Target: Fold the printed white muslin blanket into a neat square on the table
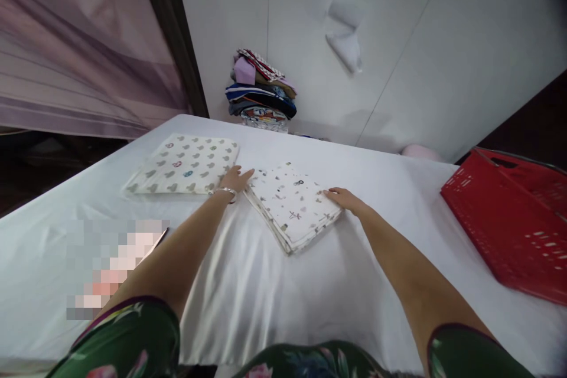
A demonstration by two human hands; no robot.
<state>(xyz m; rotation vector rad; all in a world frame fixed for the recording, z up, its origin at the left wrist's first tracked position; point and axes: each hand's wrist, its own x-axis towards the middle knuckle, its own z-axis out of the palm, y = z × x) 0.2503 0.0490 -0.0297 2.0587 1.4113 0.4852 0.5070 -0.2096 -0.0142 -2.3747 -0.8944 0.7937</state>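
A folded white cloth with a small scattered print lies turned cornerwise on the white-covered table, its layered edges facing me. My left hand, wearing a silver bangle, is open at the cloth's left corner, thumb apart from the fingers. At the right corner, my right hand rests its outstretched fingers along the edge; its palm side is hidden. Just left of my left hand lies a second folded cloth, cream with rows of grey shapes and a few coloured ones.
A red plastic basket stands at the right. Against the white wall rises a stack of folded clothes. A pixelated flat object lies beside my left forearm. A pinkish curtain hangs at the left. The white tabletop reaches my body.
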